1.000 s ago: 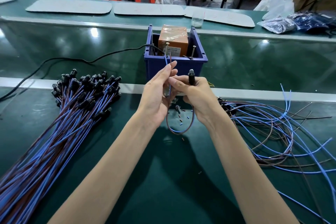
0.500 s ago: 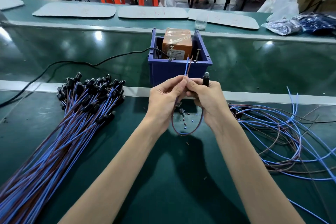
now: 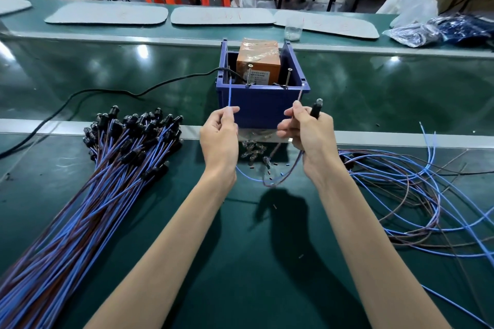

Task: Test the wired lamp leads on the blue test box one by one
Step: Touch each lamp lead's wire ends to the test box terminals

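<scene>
The blue test box point(image 3: 263, 105) stands on the green belt ahead of me, with an orange block point(image 3: 258, 61) and two upright metal pins point(image 3: 249, 75) inside. My left hand point(image 3: 219, 136) pinches the blue wire point(image 3: 230, 93), whose tip points up by the box's left wall. My right hand point(image 3: 307, 133) pinches the brown wire point(image 3: 299, 96) near the box's right corner and also grips the black lamp holder point(image 3: 316, 108) with its small bulb upward. The two wires hang in a loop point(image 3: 270, 181) between my wrists.
A large bundle of wired lamps point(image 3: 112, 157) lies on my left, a loose tangle of blue and brown leads point(image 3: 417, 189) on my right. Small glass bulbs point(image 3: 252, 152) lie before the box. A black cable point(image 3: 107, 93) runs left from the box. A clear cup point(image 3: 293, 29) stands behind.
My hands, which held both wire ends together in front of the box, have moved apart. The blue wire went left, the brown wire right, both tips up by the box.
</scene>
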